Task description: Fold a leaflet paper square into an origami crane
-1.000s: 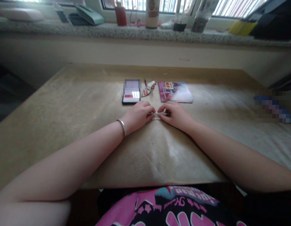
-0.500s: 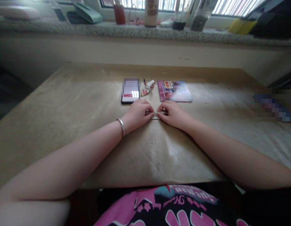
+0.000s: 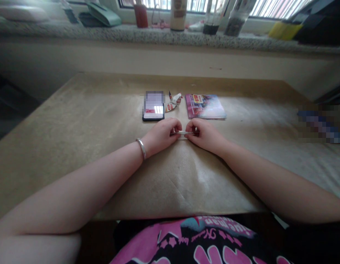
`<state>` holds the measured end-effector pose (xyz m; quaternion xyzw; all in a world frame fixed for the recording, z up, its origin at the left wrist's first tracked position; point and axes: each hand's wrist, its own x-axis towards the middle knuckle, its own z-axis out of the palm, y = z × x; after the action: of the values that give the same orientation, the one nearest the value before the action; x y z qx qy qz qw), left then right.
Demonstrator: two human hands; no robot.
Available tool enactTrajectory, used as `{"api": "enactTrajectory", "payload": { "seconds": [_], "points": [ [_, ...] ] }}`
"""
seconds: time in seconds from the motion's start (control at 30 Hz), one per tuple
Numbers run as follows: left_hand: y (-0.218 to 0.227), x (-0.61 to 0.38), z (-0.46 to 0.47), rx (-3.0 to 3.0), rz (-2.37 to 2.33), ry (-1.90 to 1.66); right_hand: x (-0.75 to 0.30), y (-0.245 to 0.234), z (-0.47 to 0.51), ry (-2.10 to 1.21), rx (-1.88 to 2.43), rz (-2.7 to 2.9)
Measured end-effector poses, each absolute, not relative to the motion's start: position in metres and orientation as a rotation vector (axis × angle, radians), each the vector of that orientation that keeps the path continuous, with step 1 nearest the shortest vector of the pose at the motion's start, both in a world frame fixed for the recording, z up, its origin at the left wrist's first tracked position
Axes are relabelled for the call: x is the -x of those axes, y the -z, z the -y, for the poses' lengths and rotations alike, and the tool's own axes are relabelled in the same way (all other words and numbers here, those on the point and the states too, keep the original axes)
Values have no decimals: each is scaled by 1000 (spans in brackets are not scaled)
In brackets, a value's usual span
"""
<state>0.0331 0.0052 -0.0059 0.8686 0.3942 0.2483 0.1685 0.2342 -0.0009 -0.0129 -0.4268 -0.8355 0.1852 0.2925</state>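
Note:
My left hand, with a silver bangle on its wrist, and my right hand meet at the middle of the table. Both are closed in a pinch on a small folded piece of pale paper, which lies flat between the fingertips on the brown paper cover. Most of that piece is hidden under my fingers. Just beyond my hands lies a folded paper figure with red and white print.
A phone with a lit screen lies behind my left hand. A stack of pink printed sheets lies behind my right hand. The stone window ledge at the back carries bottles, jars and a green case.
My fingers have shifted slightly along the small paper piece, and the hands have drawn a little closer together. Nothing else on the table has moved.

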Motion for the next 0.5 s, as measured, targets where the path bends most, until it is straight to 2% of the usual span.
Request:
{"api": "enactTrajectory", "payload": {
  "seconds": [0.5],
  "points": [
    [3,-35,-2,-2635,-1110,-649,-243,3,6,-206,1186,2447]
  ]
}}
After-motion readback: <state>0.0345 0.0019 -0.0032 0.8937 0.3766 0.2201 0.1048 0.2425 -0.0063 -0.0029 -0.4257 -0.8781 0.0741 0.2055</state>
